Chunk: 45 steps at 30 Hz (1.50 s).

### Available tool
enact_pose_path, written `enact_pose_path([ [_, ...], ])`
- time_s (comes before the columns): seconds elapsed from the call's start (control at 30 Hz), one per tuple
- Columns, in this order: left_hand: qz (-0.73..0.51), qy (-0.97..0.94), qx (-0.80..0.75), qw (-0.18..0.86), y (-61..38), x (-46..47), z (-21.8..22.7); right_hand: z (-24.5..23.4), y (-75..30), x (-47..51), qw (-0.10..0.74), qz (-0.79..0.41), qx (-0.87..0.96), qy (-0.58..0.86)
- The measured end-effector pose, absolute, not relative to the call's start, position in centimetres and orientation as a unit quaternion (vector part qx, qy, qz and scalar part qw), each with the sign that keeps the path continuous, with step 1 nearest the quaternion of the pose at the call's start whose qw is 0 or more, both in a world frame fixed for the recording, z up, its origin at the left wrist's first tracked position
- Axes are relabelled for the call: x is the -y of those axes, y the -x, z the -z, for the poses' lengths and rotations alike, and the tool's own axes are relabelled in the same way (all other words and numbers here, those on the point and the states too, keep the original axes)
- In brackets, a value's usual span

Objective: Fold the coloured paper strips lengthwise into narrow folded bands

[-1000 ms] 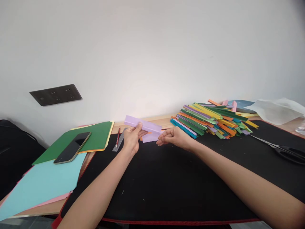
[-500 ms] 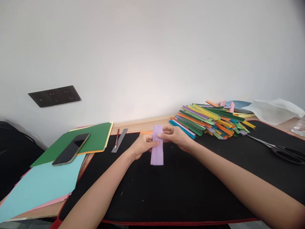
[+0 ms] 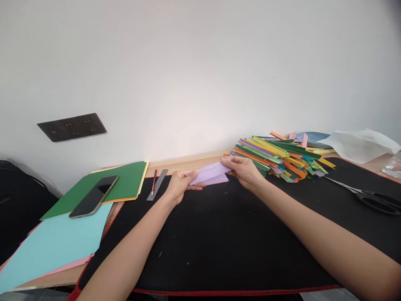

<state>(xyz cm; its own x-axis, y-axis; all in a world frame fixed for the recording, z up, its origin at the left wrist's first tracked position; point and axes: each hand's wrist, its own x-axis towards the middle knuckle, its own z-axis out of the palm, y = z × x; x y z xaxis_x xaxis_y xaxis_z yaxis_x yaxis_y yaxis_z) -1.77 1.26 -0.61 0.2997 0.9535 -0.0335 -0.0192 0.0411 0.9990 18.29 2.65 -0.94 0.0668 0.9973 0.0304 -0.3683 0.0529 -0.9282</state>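
- A black mat is covering most of the surface
- A teal sheet and a green sheet are lying left of the mat
- A pile of strips is sitting at the mat's far edge
- The left hand is pinching the left end of the lilac paper, grip closed on it
- The right hand, just beside the pile, is holding the right end, grip closed on it too
- The folded paper is hanging low over the mat's far edge, between both hands
- A phone is lying on the green sheet
- A ruler is lying near the left hand
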Motion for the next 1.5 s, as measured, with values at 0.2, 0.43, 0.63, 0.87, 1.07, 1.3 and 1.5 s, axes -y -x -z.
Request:
enact_pose_path([
  [0.2,-0.509,-0.487,-0.425,0.569,2.0,-1.6,-0.1,1.8,-18.6,-3.5,0.619,-0.522,0.391,0.436],
  [0.43,-0.482,-0.545,-0.443,0.524,1.9,-1.3,0.1,2.2,-18.9,-3.1,0.599,-0.233,0.597,0.480],
  [0.63,-0.426,-0.589,-0.412,0.550,1.5,-0.7,0.2,2.2,-17.4,-1.4,0.477,-0.180,0.782,0.358],
  [0.87,-0.412,-0.589,-0.362,0.594,1.6,-0.5,-0.3,1.7,-17.1,-1.1,0.457,-0.203,0.776,0.385],
  [1.07,-0.408,-0.611,-0.351,0.581,1.5,-0.3,-0.5,1.9,-17.1,-1.4,0.468,-0.252,0.750,0.395],
  [1.3,-0.425,-0.606,-0.340,0.580,1.3,-0.2,-0.5,1.6,-17.1,-1.0,0.462,-0.304,0.736,0.389],
  [1.5,-0.441,-0.603,-0.345,0.568,1.3,-0.4,-0.3,1.6,-17.0,-0.7,0.451,-0.290,0.749,0.388],
])
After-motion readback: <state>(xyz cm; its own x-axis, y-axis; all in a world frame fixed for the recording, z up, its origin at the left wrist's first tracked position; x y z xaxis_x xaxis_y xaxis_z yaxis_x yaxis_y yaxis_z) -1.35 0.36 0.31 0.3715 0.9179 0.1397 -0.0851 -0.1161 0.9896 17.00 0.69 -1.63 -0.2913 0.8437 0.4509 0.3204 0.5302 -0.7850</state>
